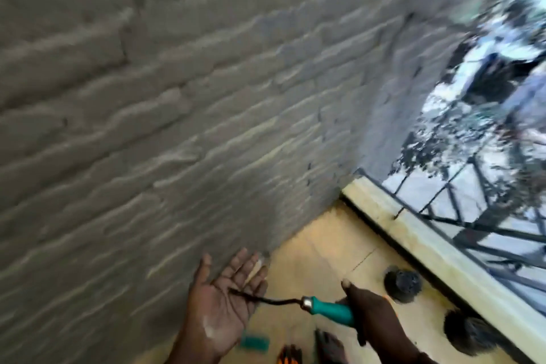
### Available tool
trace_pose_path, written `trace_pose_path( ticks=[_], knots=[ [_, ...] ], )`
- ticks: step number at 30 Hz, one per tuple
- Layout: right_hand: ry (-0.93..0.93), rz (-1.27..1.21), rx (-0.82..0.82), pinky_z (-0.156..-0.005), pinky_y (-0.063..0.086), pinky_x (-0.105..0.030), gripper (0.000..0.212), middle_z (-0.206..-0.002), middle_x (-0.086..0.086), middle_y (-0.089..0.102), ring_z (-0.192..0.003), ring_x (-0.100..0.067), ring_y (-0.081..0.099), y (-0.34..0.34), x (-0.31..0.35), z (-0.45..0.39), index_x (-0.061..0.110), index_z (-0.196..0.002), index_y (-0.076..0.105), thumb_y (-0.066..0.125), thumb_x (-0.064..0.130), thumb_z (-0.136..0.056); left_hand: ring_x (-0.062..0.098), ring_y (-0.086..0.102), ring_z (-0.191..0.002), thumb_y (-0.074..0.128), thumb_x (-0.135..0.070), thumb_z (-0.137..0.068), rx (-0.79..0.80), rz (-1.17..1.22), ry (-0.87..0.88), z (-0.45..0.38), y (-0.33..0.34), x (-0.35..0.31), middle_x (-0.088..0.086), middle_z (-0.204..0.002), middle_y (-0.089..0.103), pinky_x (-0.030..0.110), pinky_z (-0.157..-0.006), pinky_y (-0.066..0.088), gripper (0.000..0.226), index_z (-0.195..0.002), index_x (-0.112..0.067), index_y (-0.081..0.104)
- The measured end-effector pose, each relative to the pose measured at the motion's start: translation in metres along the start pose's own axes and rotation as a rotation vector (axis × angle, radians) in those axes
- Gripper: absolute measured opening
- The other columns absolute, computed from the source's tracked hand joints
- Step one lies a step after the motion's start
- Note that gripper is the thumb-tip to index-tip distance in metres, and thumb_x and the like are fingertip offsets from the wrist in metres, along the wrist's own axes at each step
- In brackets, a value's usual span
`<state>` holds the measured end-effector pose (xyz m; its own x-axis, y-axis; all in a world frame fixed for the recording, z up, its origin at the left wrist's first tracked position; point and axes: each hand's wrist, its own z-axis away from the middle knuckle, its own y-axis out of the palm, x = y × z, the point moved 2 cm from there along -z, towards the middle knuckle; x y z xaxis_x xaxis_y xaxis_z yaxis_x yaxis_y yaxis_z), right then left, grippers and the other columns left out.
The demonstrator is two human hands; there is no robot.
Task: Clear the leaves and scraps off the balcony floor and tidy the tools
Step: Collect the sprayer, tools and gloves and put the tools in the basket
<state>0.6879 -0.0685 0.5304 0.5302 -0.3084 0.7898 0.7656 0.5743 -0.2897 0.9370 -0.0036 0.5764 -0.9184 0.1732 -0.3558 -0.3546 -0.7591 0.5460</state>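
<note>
My right hand grips the teal handle of a small garden tool with a dark bent metal shaft. The shaft's tip lies across the palm of my left hand, which is held flat, palm up, fingers straight. Both hands hover over the tan tiled balcony floor close to the grey stone wall. On the floor below the hands lie a teal object and an orange and black tool, both cut by the frame's lower edge and blurred.
Two dark round clumps sit on the floor beside the pale raised kerb. A black metal railing runs along the kerb at the right, with trees beyond. The whole view is motion-blurred.
</note>
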Motion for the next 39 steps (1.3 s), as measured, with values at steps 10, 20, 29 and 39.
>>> trace_pose_path(
  ticks=[10, 20, 29, 39],
  knots=[
    [0.14, -0.692, -0.477, -0.05, 0.041, -0.024, 0.02, -0.086, -0.019, 0.058, -0.055, -0.019, 0.053, -0.139, -0.013, 0.201, 0.004, -0.09, 0.065, 0.056, 0.021, -0.096, 0.038, 0.066, -0.106, 0.055, -0.061, -0.073, 0.441, -0.372, -0.18, 0.134, 0.195, 0.115, 0.015, -0.123, 0.067, 0.045, -0.095, 0.046, 0.071, -0.122, -0.01, 0.063],
    [-0.029, -1.313, -0.638, -0.051, 0.051, -0.023, 0.007, -0.071, -0.005, 0.061, -0.051, -0.009, 0.052, -0.253, -0.15, 0.397, 0.013, -0.094, 0.064, 0.064, 0.019, -0.091, 0.038, 0.072, -0.083, 0.049, -0.06, -0.086, 0.567, -0.648, -0.29, 0.225, 0.24, 0.335, 0.017, -0.117, 0.069, 0.045, -0.068, 0.058, 0.062, -0.115, -0.007, 0.061],
    [0.031, -1.446, -0.86, -0.048, 0.055, -0.029, 0.004, -0.072, -0.012, 0.057, -0.043, -0.017, 0.056, -0.324, -0.299, 0.605, 0.016, -0.094, 0.059, 0.06, 0.019, -0.092, 0.038, 0.064, -0.099, 0.049, -0.054, -0.092, 0.621, -1.121, -0.515, 0.32, 0.232, 0.579, 0.014, -0.12, 0.066, 0.042, -0.084, 0.05, 0.065, -0.137, -0.007, 0.052],
    [-0.026, -1.52, -1.114, -0.057, 0.058, -0.03, 0.013, -0.092, -0.013, 0.064, -0.052, -0.019, 0.062, -0.353, -0.385, 0.711, 0.014, -0.101, 0.061, 0.064, 0.01, -0.089, 0.036, 0.063, -0.099, 0.048, -0.051, -0.094, 0.716, -1.452, -0.716, 0.361, 0.258, 0.737, 0.014, -0.111, 0.072, 0.043, -0.086, 0.047, 0.055, -0.13, -0.01, 0.056]
  ],
)
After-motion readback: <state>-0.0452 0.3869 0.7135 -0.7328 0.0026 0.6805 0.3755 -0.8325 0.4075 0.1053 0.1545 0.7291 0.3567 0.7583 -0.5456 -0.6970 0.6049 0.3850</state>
